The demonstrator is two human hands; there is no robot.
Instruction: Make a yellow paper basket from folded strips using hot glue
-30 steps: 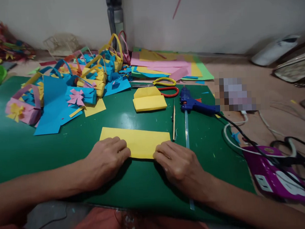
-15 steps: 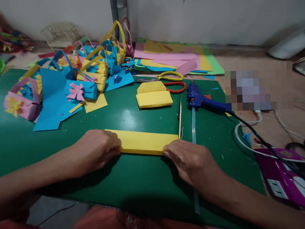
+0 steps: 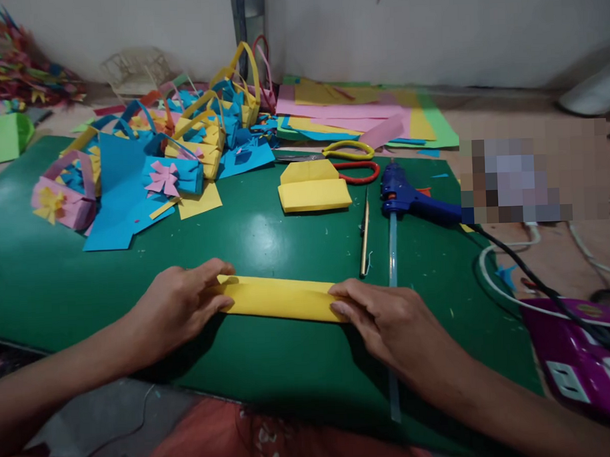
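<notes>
I hold the yellow paper strip (image 3: 282, 299) just above or on the green table (image 3: 290, 362); I cannot tell which. It lies left of the blue glue gun (image 3: 398, 190) and nearer to me. My left hand (image 3: 175, 313) takes the strip's left end between thumb and fingers, thumb along the near side and forefinger at the far edge. My right hand (image 3: 393, 319) pinches the other end, thumb and fingertips close together on it.

A clear glue stick (image 3: 392, 252) runs from the glue gun toward me, goes behind my right hand and shows again below it. Left of the glue gun lie a thin gold tool (image 3: 365, 243), a folded yellow piece (image 3: 314, 196) and the scissors (image 3: 295, 157). Small paper baskets (image 3: 202, 145) crowd together well to its left. Coloured sheets (image 3: 351, 108) lie beyond the glue gun; a purple socket box (image 3: 579, 352) sits to its right, nearer me.
</notes>
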